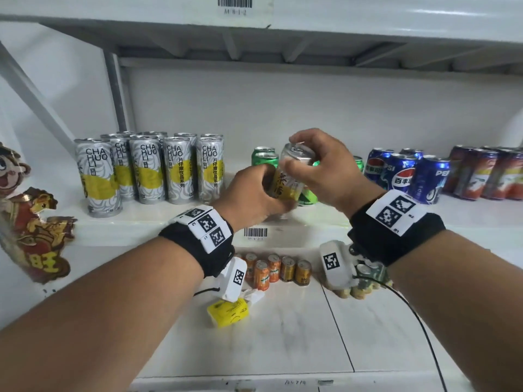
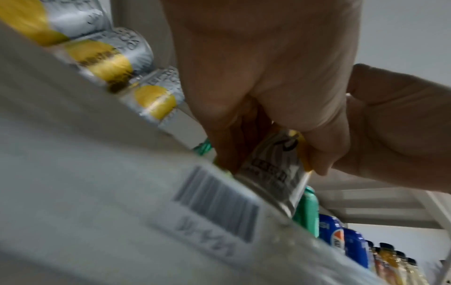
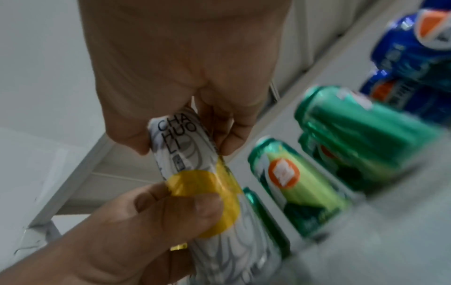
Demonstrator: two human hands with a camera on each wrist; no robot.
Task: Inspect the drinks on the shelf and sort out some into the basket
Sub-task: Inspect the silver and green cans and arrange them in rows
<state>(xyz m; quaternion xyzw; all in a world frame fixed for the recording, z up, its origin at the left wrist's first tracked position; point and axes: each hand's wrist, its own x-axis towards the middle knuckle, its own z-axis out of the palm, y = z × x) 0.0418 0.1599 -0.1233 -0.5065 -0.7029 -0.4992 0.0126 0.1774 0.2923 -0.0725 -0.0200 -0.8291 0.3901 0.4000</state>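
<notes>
A tall silver can with a yellow band, marked CHA HUO LI (image 1: pixel 289 176), is held tilted over the front of the middle shelf (image 1: pixel 147 222), in front of the green cans. My left hand (image 1: pixel 276 192) grips its lower half. My right hand (image 1: pixel 296 154) pinches its upper end near the lid. In the left wrist view the can (image 2: pixel 275 169) sticks out below my curled fingers (image 2: pixel 317 150), just above the shelf lip. In the right wrist view the can (image 3: pixel 195 165) runs between both hands. No basket is in view.
Several matching silver-yellow cans (image 1: pixel 147 168) stand at the shelf's left. Green cans (image 1: pixel 264 157) are behind the hands, with blue Pepsi cans (image 1: pixel 407 174) and red-orange cans (image 1: pixel 486 176) to the right. The lower shelf holds small orange cans (image 1: pixel 271 268) and a yellow pack (image 1: pixel 227 311). A cardboard figure (image 1: pixel 31 213) hangs left.
</notes>
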